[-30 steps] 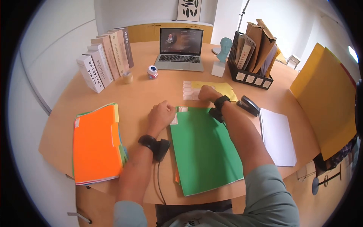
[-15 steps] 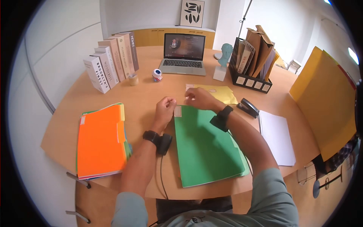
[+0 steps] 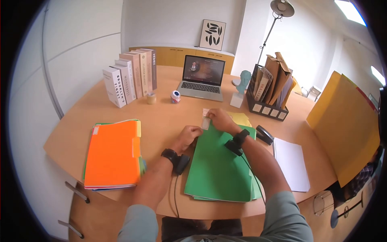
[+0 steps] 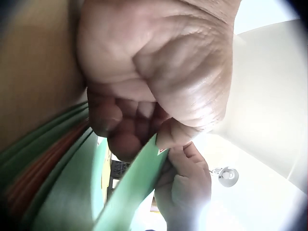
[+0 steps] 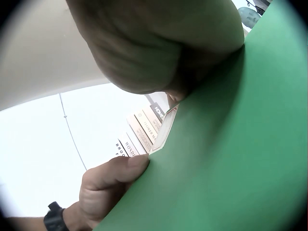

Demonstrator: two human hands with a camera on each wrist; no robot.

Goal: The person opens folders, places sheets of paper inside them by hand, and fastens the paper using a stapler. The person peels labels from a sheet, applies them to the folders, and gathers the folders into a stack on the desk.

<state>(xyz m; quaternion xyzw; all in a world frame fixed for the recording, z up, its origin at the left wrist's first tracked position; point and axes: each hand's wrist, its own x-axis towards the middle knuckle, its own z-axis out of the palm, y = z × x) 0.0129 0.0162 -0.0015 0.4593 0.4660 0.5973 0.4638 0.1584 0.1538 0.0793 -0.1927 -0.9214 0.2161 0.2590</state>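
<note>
A green folder (image 3: pixel 221 165) lies in front of me, its upper left corner raised toward my hands. A small white label with a pinkish border (image 5: pixel 165 129) sits on that corner. My left hand (image 3: pixel 188 137) pinches the folder's left edge just below the label, thumb on the front face in the right wrist view. At the label's upper end, my right hand (image 3: pixel 223 121) pinches the top edge; most of its fingertips are hidden in its own wrist view. More green sheets and a reddish-orange layer (image 4: pixel 53 163) show beneath the raised cover in the left wrist view.
Orange and other coloured folders (image 3: pixel 113 155) are stacked at left. Beyond the hands lies a yellow envelope (image 3: pixel 240 119). A stapler (image 3: pixel 264 135) and white paper (image 3: pixel 291 165) are at right. Behind stand books (image 3: pixel 131 78), a laptop (image 3: pixel 201 86), a bust (image 3: pixel 243 82) and a file holder (image 3: pixel 268 111).
My right hand has come back from the yellow envelope area to the folder's labelled corner. My left hand has moved onto the folder's left edge, and the folder now sits turned slightly, its corner lifted.
</note>
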